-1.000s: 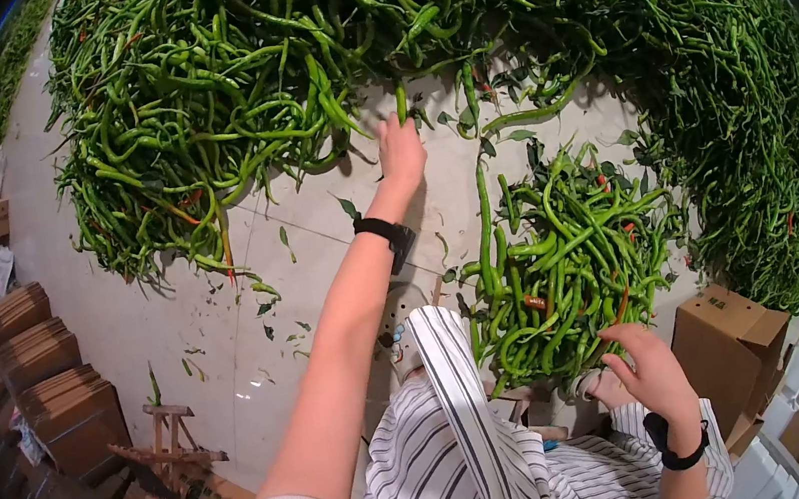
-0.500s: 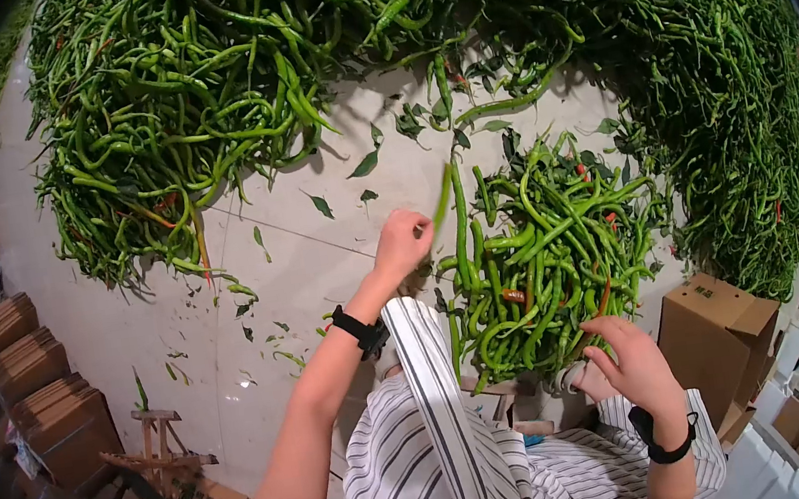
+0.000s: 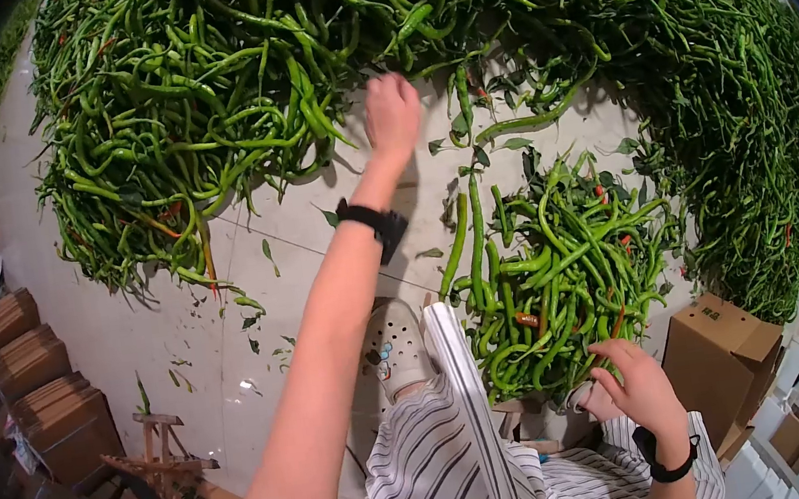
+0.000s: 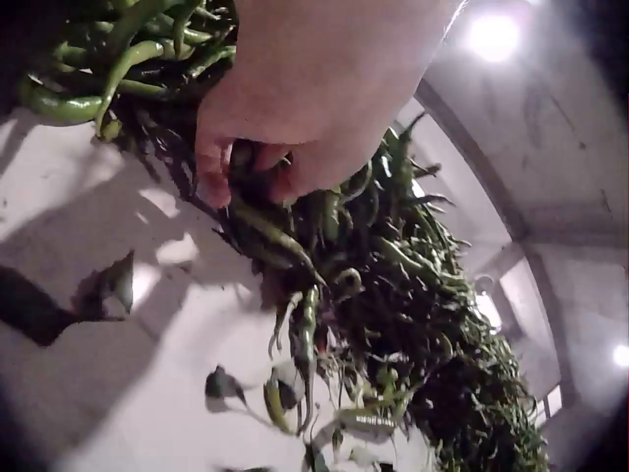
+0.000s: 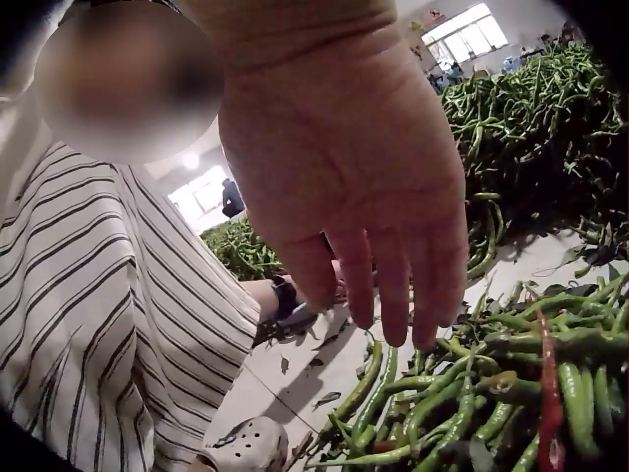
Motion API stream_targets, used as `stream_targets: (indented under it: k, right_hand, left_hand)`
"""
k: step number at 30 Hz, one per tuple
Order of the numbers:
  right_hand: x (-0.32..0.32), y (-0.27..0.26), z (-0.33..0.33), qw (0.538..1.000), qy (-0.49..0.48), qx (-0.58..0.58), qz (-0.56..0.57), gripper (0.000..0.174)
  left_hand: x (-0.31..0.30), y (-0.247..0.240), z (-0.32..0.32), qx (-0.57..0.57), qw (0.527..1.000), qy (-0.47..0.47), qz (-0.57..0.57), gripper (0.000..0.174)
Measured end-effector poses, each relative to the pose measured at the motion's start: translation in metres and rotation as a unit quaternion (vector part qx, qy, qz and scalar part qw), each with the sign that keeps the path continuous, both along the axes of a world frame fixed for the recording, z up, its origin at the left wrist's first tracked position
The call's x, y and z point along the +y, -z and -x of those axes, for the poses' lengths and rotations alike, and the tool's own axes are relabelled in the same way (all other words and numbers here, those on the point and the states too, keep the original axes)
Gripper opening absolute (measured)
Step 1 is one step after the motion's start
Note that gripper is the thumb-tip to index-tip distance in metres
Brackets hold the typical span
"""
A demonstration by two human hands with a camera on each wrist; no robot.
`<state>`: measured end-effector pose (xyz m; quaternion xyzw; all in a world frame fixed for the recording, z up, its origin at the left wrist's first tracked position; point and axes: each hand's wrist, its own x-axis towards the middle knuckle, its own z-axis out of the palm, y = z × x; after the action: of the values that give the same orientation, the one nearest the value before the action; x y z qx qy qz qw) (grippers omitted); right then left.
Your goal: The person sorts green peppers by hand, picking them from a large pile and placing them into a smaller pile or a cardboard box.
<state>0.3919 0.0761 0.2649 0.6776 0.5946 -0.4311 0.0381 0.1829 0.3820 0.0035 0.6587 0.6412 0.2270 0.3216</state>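
Note:
My left hand (image 3: 392,117) reaches to the front edge of the large heap of green chili peppers (image 3: 201,124). In the left wrist view, its thumb and fingers curl round a dark green chili pepper (image 4: 244,157), largely hidden by the hand. Over the near right side of a smaller pile of chili peppers (image 3: 564,268), my right hand (image 3: 637,385) hovers with relaxed fingers and nothing in them. Several long peppers lie side by side along that pile's left edge, among them a single green chili pepper (image 3: 454,244).
Loose leaves (image 3: 515,143) are scattered over the tiled floor (image 3: 289,254). A cardboard box (image 3: 719,339) stands right of the small pile. Flattened cartons (image 3: 55,396) and a small wooden stool (image 3: 158,448) are at the left. A shoe (image 3: 397,346) rests between my left arm and the pile.
My left hand brought a green chili pepper back from the large heap, laid it at the small pile's left edge, and reached forward again. My right hand stayed nearly still.

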Motion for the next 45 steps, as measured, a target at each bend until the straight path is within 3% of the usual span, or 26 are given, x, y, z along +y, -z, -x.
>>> stream_targets:
  k: [1, 4, 7, 10, 11, 14, 20, 22, 24, 26, 27, 28, 30, 32, 33, 34, 35, 36, 39, 42, 45]
  right_hand:
    - [0.002, 0.002, 0.002, 1.0, -0.003, 0.004, 0.004, 0.026]
    - [0.012, 0.003, 0.008, 1.0, -0.016, 0.01, 0.011, 0.026]
    - [0.022, 0.0, 0.01, 1.0, -0.022, 0.008, 0.009, 0.026]
    - [0.023, 0.0, 0.008, 1.0, -0.019, 0.001, 0.007, 0.025]
    - [0.023, 0.001, 0.008, 1.0, -0.018, 0.002, 0.007, 0.025]
    - [0.021, 0.003, 0.011, 1.0, -0.025, 0.004, 0.01, 0.024]
    - [0.017, 0.002, 0.014, 1.0, -0.021, 0.015, 0.006, 0.025]
    - [0.013, 0.0, 0.012, 1.0, -0.017, 0.01, 0.003, 0.025]
    - [0.01, -0.001, 0.01, 1.0, -0.012, 0.008, 0.002, 0.025]
    - [0.007, -0.002, 0.01, 1.0, -0.011, 0.001, 0.004, 0.025]
    - [0.006, -0.002, 0.01, 1.0, -0.011, -0.002, 0.005, 0.025]
    - [0.005, -0.002, 0.009, 1.0, -0.011, -0.003, 0.004, 0.025]
    - [0.003, -0.001, 0.008, 1.0, -0.011, -0.004, 0.002, 0.025]
    - [0.002, 0.001, 0.007, 1.0, -0.02, -0.002, -0.012, 0.025]
    - [0.002, 0.002, 0.009, 1.0, -0.023, -0.001, -0.018, 0.025]
    - [0.001, 0.002, 0.011, 1.0, -0.02, 0.002, -0.008, 0.025]
    - [0.004, 0.002, 0.014, 1.0, -0.018, 0.003, 0.0, 0.025]
    - [0.007, 0.002, 0.016, 1.0, -0.016, 0.003, 0.007, 0.024]
    - [0.012, 0.0, 0.018, 1.0, -0.01, 0.015, 0.011, 0.024]
    - [0.015, -0.003, 0.015, 1.0, -0.014, -0.001, 0.018, 0.024]
    - [0.012, 0.0, 0.012, 1.0, -0.005, -0.004, 0.011, 0.025]
  left_hand:
    - [0.011, 0.01, -0.001, 0.012, 0.991, -0.079, -0.111, 0.036]
    - [0.046, 0.029, -0.004, 0.07, 0.996, -0.063, 0.003, 0.041]
    - [0.06, 0.025, 0.002, 0.053, 0.997, -0.028, 0.045, 0.053]
    - [0.049, 0.015, 0.004, 0.063, 0.994, -0.086, 0.037, 0.052]
    - [0.041, 0.008, 0.007, 0.069, 0.994, -0.079, -0.033, 0.043]
    - [0.038, 0.01, 0.027, -0.005, 0.997, -0.035, -0.073, 0.032]
    - [-0.059, -0.016, 0.041, -0.085, 0.996, -0.023, -0.023, 0.026]
    - [-0.102, -0.028, 0.045, -0.137, 0.987, -0.029, 0.074, 0.026]
    - [-0.146, -0.049, 0.047, -0.091, 0.986, 0.011, 0.137, 0.027]
    - [-0.195, -0.045, 0.046, -0.029, 0.982, 0.123, 0.143, 0.026]
    - [-0.216, -0.043, 0.05, -0.033, 0.956, 0.281, 0.077, 0.025]
    - [-0.23, -0.042, 0.053, -0.036, 0.902, 0.43, 0.008, 0.026]
    - [-0.232, -0.041, 0.06, -0.128, 0.841, 0.525, 0.006, 0.025]
    - [-0.215, -0.041, 0.051, -0.132, 0.863, 0.472, 0.127, 0.024]
    - [-0.176, -0.046, 0.035, -0.084, 0.895, 0.361, 0.247, 0.024]
    - [-0.145, -0.026, 0.028, -0.11, 0.946, 0.246, 0.178, 0.027]
    - [-0.108, -0.032, 0.019, -0.074, 0.974, 0.212, -0.028, 0.042]
    - [-0.071, -0.031, 0.006, -0.061, 0.976, 0.162, -0.136, 0.04]
    - [0.013, -0.012, -0.027, -0.05, 0.994, 0.059, -0.076, 0.046]
    - [0.049, -0.005, -0.047, -0.02, 0.997, 0.034, 0.067, 0.053]
    - [0.032, -0.004, -0.057, 0.021, 0.999, -0.025, 0.006, 0.053]
